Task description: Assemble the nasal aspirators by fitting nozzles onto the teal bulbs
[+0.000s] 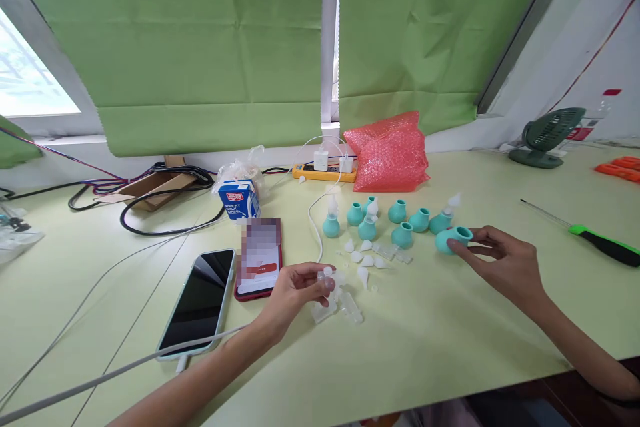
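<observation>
From the head view, the right hand (513, 263) pinches a teal bulb (444, 237) above the counter (425, 347), mouth tilted up and rightward, well right of the left hand (295, 288), whose fingertips hold what seems a small clear piece (327, 272).

Left hand (300, 287), right hand (511, 265), forearms (235, 350) — all bare; dark band (619, 403) — right arm (580, 345).

The teal bulbs (402, 237) look smooth and rubbery, the pale pieces (352, 307) translucent plastic. The red pouch (389, 157) is glossy bubble plastic, the surface (425, 343) smooth, the green blinds (200, 47) matt cloth.
</observation>
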Demonstrator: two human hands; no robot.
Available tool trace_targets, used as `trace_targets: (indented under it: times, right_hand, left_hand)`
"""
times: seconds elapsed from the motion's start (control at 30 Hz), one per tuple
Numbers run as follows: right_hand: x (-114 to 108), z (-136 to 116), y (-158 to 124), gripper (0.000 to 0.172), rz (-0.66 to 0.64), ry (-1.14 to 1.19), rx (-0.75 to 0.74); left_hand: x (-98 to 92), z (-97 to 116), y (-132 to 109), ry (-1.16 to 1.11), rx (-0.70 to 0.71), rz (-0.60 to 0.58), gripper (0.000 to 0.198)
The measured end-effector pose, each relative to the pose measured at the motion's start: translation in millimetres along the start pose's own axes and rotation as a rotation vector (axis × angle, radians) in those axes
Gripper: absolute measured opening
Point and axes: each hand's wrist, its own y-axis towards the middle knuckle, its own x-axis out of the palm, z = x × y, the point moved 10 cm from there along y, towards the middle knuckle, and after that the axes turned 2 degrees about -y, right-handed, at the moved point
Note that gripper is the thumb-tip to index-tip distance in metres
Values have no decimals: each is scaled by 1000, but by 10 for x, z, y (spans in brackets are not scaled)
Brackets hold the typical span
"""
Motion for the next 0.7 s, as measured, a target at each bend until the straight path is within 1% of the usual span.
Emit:
trace_targets:
  times: [0.03,0.07,0.13,0.2,0.23,0.27,0.33,0.4,0.47,0.6,0.7]
  right_hand:
    - [-3,-135,-41,24,-13,88,-51]
    - [38,-297,-89,22,-66,175,-112]
    - [206,-668,-216,18,-228,306,-240]
    - [413,-1018,-355,18,-361,308,-351]
    - [525,-1184,-427,20,-412,274,-421]
    - [635,-1336,-497,22,-447,226,-498]
    - [816,-1568,-606,25,-462,142,-637]
    - [1003,-1680,-694,23,-505,80,-717]
    - [1120,-1711,-753,19,-537,65,-750]
    - [1154,-1683,-838,14,-534,83,-775]
    - [1125,-1667,-901,12,-506,66,-821]
  left_hand:
    - [8,14,-6,-2,7,-5,22]
    - [17,22,-11,-7,11,-11,21]
    - [34,28,-20,-20,13,-26,21]
    - [45,24,-25,-26,11,-39,23]
    - [49,17,-26,-26,8,-45,25]
    - [49,11,-26,-25,5,-47,26]
    - [48,-2,-28,-20,-1,-50,28]
    - [62,-5,-32,-17,1,-68,28]
    - [94,0,-40,-16,6,-103,27]
    - [156,-3,-51,46,-3,-153,27]
    - [174,3,-52,133,-7,-143,28]
